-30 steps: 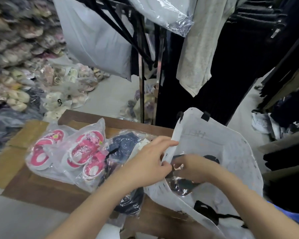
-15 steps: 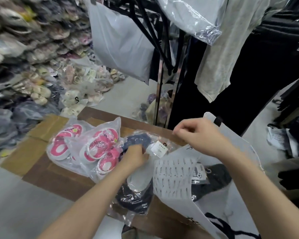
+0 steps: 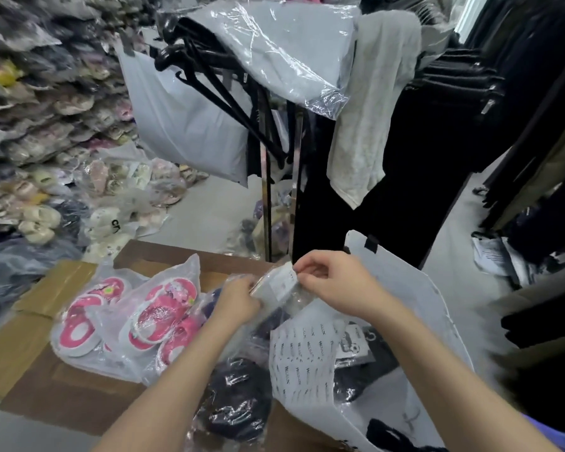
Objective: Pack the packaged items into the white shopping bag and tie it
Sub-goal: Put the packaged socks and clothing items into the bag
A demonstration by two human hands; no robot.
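Observation:
The white shopping bag [image 3: 415,308] with black handles lies open at the right on the brown cardboard [image 3: 62,380], with a dark packaged item [image 3: 369,350] inside. A clear packet of dark shoes [image 3: 238,396] lies beside its mouth. My left hand [image 3: 237,300] grips that packet's upper left edge. My right hand [image 3: 333,285] pinches its top by the white label [image 3: 282,278]. Two clear packets of pink sandals [image 3: 163,318] [image 3: 85,321] lie to the left.
Heaps of bagged shoes [image 3: 46,132] fill the left side and floor. A metal rack [image 3: 268,177] with black hangers, a grey plastic cover and dark clothes stands behind the cardboard. Papers [image 3: 493,256] lie on the floor at the right.
My right hand came out of the white bag and moved to the dark shoe packet's top. My left hand let go of the bag's edge and took hold of the packet, lifting its upper end.

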